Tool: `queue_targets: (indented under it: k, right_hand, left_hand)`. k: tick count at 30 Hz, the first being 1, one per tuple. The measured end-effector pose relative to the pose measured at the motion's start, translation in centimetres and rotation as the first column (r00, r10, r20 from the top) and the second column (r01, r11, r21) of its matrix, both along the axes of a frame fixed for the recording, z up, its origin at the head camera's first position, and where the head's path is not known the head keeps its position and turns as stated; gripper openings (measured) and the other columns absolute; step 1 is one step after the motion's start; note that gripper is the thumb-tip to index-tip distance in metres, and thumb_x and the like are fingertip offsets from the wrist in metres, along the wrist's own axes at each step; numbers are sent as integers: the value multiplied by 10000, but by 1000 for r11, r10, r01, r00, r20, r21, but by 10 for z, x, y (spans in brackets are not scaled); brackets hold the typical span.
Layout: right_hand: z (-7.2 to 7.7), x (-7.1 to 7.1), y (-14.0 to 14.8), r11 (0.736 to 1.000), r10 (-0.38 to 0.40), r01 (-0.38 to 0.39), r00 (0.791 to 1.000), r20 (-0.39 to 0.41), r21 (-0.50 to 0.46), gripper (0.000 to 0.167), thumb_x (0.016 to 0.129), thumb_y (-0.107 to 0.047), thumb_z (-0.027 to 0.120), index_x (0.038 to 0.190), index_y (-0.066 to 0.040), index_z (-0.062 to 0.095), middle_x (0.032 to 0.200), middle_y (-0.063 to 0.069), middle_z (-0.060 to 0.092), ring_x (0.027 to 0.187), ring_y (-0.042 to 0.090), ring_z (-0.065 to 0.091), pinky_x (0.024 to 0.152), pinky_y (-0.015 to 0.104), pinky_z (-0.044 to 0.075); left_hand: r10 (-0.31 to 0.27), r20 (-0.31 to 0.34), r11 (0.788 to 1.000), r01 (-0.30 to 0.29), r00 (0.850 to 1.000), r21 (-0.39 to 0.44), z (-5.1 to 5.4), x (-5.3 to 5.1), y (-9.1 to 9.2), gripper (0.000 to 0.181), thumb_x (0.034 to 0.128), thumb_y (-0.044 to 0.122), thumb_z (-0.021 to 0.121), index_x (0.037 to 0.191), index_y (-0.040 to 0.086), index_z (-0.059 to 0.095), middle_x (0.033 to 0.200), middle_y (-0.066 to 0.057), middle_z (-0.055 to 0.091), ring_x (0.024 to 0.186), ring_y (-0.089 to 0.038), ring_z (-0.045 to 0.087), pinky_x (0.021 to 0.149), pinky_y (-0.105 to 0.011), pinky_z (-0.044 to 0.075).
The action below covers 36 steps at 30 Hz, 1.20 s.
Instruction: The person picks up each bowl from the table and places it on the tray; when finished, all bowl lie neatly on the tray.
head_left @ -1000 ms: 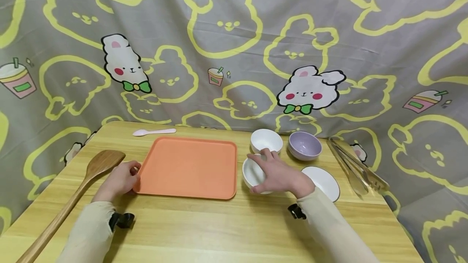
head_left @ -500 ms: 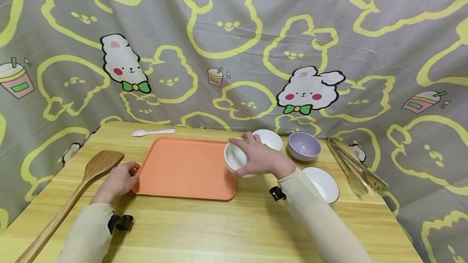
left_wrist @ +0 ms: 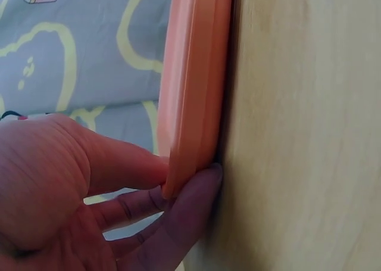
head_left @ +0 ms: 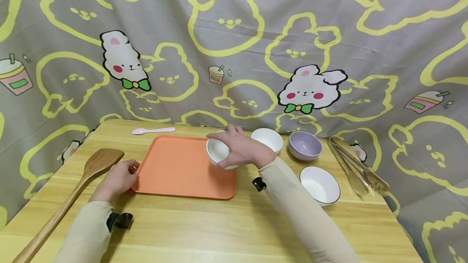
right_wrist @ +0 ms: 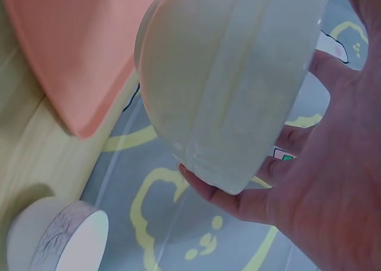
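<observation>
My right hand (head_left: pixel 245 149) grips a white bowl (head_left: pixel 217 151) by its rim, fingers at the far side and thumb at the near side. The bowl hangs tilted above the right part of an orange tray (head_left: pixel 175 169). Up close in the right wrist view, the bowl's pale outer wall (right_wrist: pixel 226 92) fills the middle, its inside hidden. My left hand (head_left: pixel 118 177) is at the tray's left edge; in the left wrist view its thumb and a finger pinch the tray corner (left_wrist: pixel 190 134). The tray lies on the wooden table.
Right of the tray stand another white bowl (head_left: pixel 268 139), a purple bowl (head_left: pixel 305 146) and a dark-rimmed white bowl (head_left: pixel 319 186). Metal tongs (head_left: pixel 352 169) lie at the right edge. A wooden spatula (head_left: pixel 102 161) lies far left, a pink spoon (head_left: pixel 153 130) behind the tray. A patterned curtain hangs behind.
My right hand has lifted the white bowl from the table beside the tray and carried it left over the tray. My left hand has stayed at the tray's edge.
</observation>
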State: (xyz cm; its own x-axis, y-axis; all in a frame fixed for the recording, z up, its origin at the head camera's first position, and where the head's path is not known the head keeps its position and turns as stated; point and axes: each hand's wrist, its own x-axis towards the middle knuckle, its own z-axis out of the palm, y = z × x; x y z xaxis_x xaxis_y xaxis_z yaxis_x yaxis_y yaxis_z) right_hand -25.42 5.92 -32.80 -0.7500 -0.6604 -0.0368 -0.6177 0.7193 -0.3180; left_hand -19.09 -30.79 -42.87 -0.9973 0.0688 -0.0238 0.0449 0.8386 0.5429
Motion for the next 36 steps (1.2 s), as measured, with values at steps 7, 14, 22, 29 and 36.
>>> queue_targets:
  k: [7, 14, 22, 29, 36]
  right_hand:
    - [8, -5, -21, 1000, 3, -4, 999, 38, 10, 821, 708, -462, 777, 1454, -403, 439, 1404, 106, 325, 1166, 258, 335, 737, 372, 500]
    - [10, -15, -46, 999, 34, -35, 998, 43, 14, 832, 720, -463, 761, 1474, -396, 417, 1413, 124, 317, 1210, 268, 313, 784, 382, 489]
    - [8, -21, -66, 998, 59, -59, 998, 10, 4, 832, 730, -490, 764, 1478, -404, 410, 1428, 97, 310, 1236, 263, 317, 820, 412, 470]
    - [3, -29, -76, 998, 55, -55, 999, -2, -4, 834, 730, -516, 763, 1477, -419, 405, 1425, 77, 300, 1244, 256, 306, 823, 429, 469]
    - [-4, -41, -91, 997, 78, -78, 995, 58, 1, 826, 754, -494, 764, 1486, -426, 388, 1445, 65, 280, 1209, 241, 288, 757, 374, 466]
  left_hand:
    - [-11, -19, 1000, 12, 1000, 19, -3, 1, -2, 280, 824, -5, 567, 1085, -107, 578, 795, -72, 606, 625, -177, 568, 595, -350, 488]
    - [15, 4, 998, -15, 1000, 64, -3, 4, -5, 303, 811, -17, 592, 1095, -119, 570, 818, -91, 596, 654, -191, 583, 566, -335, 514]
    - [9, 14, 998, -9, 1000, 60, -2, 3, -6, 296, 811, -22, 587, 1093, -113, 574, 813, -87, 591, 665, -197, 576, 580, -336, 502]
    - [2, 43, 997, -5, 999, 79, -1, -1, -4, 324, 822, -20, 576, 1126, -131, 557, 826, -105, 590, 656, -200, 585, 568, -340, 514]
    - [-2, 25, 1000, 2, 1000, 27, -2, -4, -2, 319, 803, 1, 591, 1098, -117, 575, 813, -87, 591, 688, -209, 554, 634, -349, 454]
